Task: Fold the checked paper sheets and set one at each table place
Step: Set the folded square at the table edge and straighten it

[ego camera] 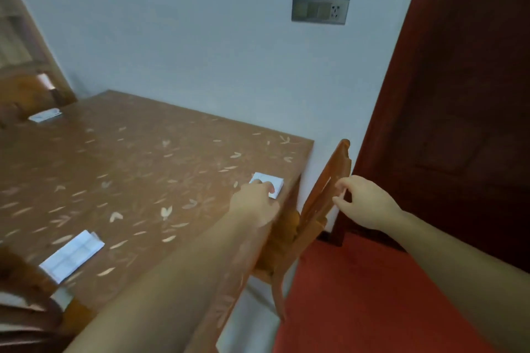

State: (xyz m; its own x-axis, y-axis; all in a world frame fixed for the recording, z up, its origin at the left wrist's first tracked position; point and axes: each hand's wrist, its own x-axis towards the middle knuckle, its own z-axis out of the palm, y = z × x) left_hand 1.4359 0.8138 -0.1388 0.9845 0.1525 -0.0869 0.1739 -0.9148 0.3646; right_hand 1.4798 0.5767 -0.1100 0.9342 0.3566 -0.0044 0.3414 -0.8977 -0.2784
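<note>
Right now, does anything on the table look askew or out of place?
Nothing is spilled or damaged. The near folded sheet lies at a slant to the table edge, with one end flap lifted. The sheet under the left hand sits close to the right edge. The right hand is off the table.

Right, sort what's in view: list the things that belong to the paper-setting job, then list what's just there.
Job:
- folded sheet under left hand
- folded sheet at near-left place
- folded sheet at far-left place
- left hand, fingers on the paper
- table

Just there:
- right hand, free beside the chair
- wall socket plate
- dark red door
</note>
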